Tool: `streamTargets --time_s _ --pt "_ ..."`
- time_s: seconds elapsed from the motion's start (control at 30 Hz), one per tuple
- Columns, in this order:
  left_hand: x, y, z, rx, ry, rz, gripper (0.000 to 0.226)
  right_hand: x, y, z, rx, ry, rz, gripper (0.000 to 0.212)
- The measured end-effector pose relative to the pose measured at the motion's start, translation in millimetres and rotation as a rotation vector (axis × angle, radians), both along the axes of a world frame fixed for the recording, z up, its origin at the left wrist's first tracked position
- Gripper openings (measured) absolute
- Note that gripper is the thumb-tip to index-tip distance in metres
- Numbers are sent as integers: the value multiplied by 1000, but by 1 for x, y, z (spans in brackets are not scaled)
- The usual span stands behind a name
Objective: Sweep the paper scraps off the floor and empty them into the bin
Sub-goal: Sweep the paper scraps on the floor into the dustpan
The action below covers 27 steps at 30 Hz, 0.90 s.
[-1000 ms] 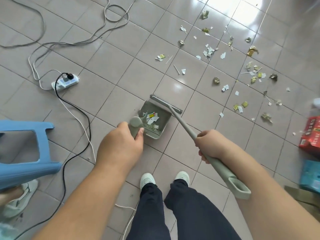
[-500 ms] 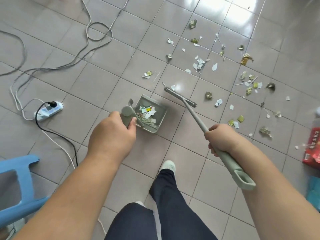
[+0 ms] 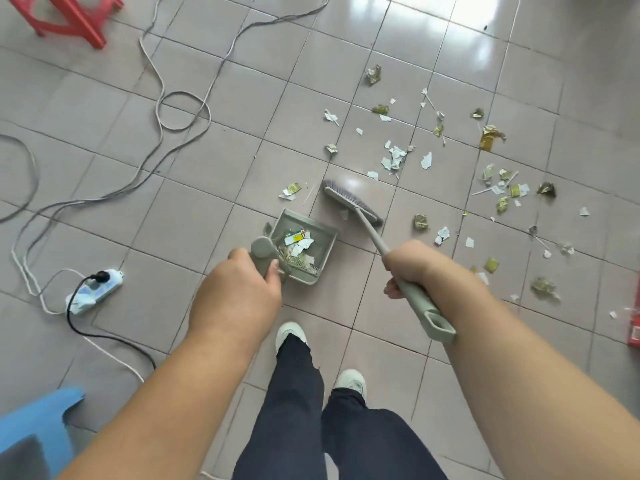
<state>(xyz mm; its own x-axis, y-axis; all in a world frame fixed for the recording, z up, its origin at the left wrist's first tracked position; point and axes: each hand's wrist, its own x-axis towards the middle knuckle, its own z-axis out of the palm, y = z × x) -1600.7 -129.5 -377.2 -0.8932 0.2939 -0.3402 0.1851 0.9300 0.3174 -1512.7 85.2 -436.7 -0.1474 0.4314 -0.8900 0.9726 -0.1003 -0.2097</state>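
My left hand (image 3: 239, 292) grips the handle of a grey-green dustpan (image 3: 322, 251) that holds several paper scraps. My right hand (image 3: 412, 265) grips the long handle of a matching broom (image 3: 353, 202), whose brush head sits on the tiles just beyond the pan's right corner. White and yellow-green paper scraps (image 3: 394, 159) lie scattered over the floor ahead and to the right, and one small cluster (image 3: 290, 191) lies just beyond the pan. No bin is in view.
Grey cables (image 3: 183, 109) loop across the floor on the left, ending at a white power strip (image 3: 95, 292) with a black plug. A red stool leg (image 3: 69, 15) stands top left, a blue stool (image 3: 38, 431) bottom left, a red box (image 3: 635, 323) at the right edge.
I have stepped forward toward the scraps. The dustpan and broom moved ahead with me, and the brush head now lies further beyond the pan. The blue stool dropped back to the lower left.
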Motion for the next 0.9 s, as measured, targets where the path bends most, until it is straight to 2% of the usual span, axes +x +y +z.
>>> streamTargets --time_s 0.1,0.17,0.23,0.33,0.43,0.53,0.6,0.77,0.9 --pt "-20 3 -1 -15 -29 1 31 -23 2 -6 -17 22 -22 21" --pt "-29 7 -1 -25 -43 -13 31 -36 2 -9 -35 8 2 8" --pt "-34 13 0 -31 -53 -29 31 -44 3 -13 -30 3 21 19" --pt "-39 22 1 -31 -63 -36 30 -56 1 -13 -88 -65 12 17" --pt "-42 31 2 -32 -69 -45 30 -60 -2 -14 -109 -77 62 31" --pt "-43 38 3 -36 -74 -41 30 -58 -10 -5 -143 -100 178 29" --pt "-42 41 4 -40 -73 -42 30 -50 -8 3 -163 -87 177 31" --pt "-41 40 5 -36 -98 -8 32 -36 21 39 -128 -9 172 22" --pt "-41 38 4 -32 -125 13 33 -46 33 35 -72 20 169 24"
